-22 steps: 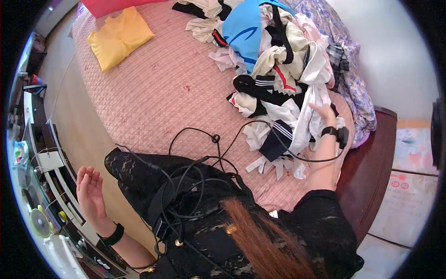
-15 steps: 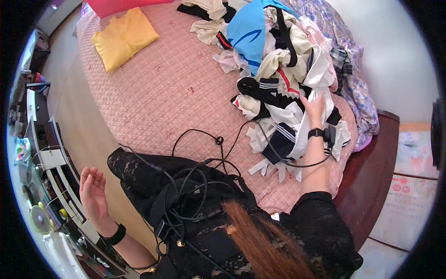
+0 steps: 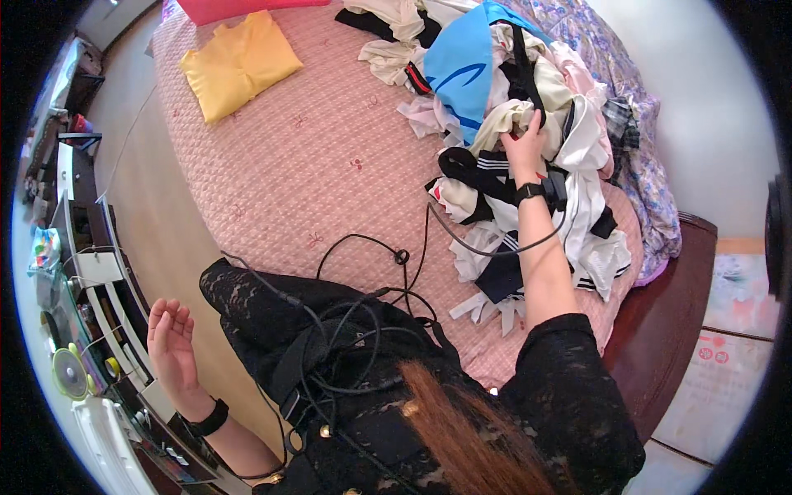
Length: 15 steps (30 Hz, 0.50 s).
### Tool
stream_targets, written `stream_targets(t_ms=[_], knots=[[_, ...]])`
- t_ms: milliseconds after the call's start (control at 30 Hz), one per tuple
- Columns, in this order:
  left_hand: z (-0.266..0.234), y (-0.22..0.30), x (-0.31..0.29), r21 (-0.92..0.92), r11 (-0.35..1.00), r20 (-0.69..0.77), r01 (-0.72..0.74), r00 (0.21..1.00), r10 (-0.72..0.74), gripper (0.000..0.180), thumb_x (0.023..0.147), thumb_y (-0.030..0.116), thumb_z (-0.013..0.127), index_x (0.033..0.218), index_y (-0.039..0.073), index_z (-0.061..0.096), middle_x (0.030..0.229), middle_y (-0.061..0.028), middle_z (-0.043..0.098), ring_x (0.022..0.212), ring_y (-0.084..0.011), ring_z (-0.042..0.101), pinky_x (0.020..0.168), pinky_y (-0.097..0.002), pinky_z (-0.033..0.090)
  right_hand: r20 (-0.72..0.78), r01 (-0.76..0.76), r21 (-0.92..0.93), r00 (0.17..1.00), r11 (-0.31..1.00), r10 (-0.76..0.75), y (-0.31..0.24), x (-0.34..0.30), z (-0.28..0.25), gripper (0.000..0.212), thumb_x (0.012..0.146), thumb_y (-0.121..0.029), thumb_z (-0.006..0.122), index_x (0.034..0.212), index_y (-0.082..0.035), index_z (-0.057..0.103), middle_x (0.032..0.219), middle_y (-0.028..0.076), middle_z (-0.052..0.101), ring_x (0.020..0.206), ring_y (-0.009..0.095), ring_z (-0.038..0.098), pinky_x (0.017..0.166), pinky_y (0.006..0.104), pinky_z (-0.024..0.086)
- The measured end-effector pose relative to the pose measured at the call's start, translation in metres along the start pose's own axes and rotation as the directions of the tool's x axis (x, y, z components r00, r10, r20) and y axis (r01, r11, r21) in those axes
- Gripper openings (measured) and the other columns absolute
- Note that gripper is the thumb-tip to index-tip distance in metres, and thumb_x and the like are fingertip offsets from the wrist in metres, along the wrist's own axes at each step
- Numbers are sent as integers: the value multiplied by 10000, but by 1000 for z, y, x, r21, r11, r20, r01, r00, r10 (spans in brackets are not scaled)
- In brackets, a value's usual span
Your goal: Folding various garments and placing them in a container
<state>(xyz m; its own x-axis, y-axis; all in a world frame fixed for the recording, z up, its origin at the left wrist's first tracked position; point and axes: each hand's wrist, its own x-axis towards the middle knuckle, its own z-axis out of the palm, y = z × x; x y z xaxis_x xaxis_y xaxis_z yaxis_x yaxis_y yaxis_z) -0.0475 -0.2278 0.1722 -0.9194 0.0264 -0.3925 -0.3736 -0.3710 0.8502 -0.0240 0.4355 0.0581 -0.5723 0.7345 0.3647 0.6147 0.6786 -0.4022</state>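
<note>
My right hand [image 3: 525, 153] reaches into a heaped pile of clothes on the bed, its fingertips touching a cream garment [image 3: 501, 120]. A gap shows between its thumb and forefinger, and no firm grip is visible. Around it lie a light blue cloth [image 3: 459, 78] with dark blue lines, a black garment with white stripes [image 3: 464, 167] and a white garment [image 3: 583, 136]. A navy piece [image 3: 497, 276] lies nearer to me. My left hand [image 3: 172, 351] is held up off the bed at the left, palm showing, fingers loosely bent and nothing in it.
A folded yellow garment [image 3: 243, 66] lies on the pink quilted bed cover [image 3: 289, 157], near a red-pink item [image 3: 239, 8]. Black cables [image 3: 363, 238] loop across my lap and to my right wrist. A purple floral quilt [image 3: 643, 181] borders the pile. Shelving [image 3: 99, 268] stands left.
My right hand has moved farther up the pile and slightly left, from the white garment to the cream one. My left hand stays raised. The view has shifted slightly.
</note>
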Motion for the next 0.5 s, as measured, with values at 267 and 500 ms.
stream_targets(t_ms=[267, 500], knots=[[-2, 1, 2, -5, 1000, -2, -16, 1000, 16, 250, 893, 102, 545, 1139, 58, 532, 1034, -62, 619, 926, -169, 596, 826, -288, 471, -29, -151, 246, 986, 957, 163, 51, 66, -23, 310, 814, -299, 629, 976, -37, 666, 836, 165, 672, 794, 301, 642, 724, 376, 480], [-6, -3, 7, -27, 1000, 14, 5, 1000, -5, 260, 891, 96, 546, 1146, 52, 529, 1048, -69, 613, 939, -174, 592, 832, -290, 470, -36, -209, 188, 975, 960, 219, 109, 45, -99, 885, 701, -282, 757, 1355, 67, 274, 1200, 254, 526, 1124, 343, 521, 955, 366, 400]])
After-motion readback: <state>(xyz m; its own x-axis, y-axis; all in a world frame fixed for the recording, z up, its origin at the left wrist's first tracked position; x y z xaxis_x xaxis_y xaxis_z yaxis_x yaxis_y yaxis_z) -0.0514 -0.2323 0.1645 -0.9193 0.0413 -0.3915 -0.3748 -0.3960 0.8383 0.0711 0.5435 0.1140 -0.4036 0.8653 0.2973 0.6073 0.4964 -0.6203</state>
